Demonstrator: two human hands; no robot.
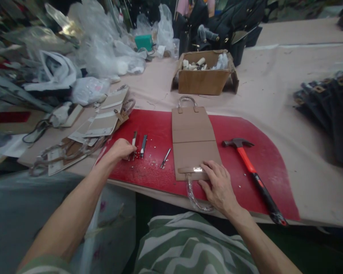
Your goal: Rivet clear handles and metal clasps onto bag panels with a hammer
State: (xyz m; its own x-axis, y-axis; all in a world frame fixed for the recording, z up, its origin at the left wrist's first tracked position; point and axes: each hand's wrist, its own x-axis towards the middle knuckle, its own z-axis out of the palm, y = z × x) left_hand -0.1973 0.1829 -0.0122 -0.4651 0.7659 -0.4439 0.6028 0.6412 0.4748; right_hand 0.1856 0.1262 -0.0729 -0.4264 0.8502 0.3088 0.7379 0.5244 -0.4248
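My left hand (124,148) is closed, thumb and fingers pinching the lower part of a slim metal tool (134,139) on the red board. A dark metal punch (143,146) and a thinner metal rod (165,158) lie beside it among white bits. My right hand (218,183) grips the near right corner of a tan bag panel (193,125), fingers on top and thumb at the edge. By its fingertips sits a strap with a shiny metal plate (198,169). Plastic-wrapped handles (192,194) stick out at both ends. A claw hammer (247,161) with a red and black handle lies on the right.
Under the work is a red board (263,152). More tan bag panels (104,118) are piled at the left. A cardboard box (202,82) of small items stands behind, near black bags (231,23) and a person (183,7). Dark pieces (331,110) lie far right; plastic wrapping (100,45) heaps up back left.
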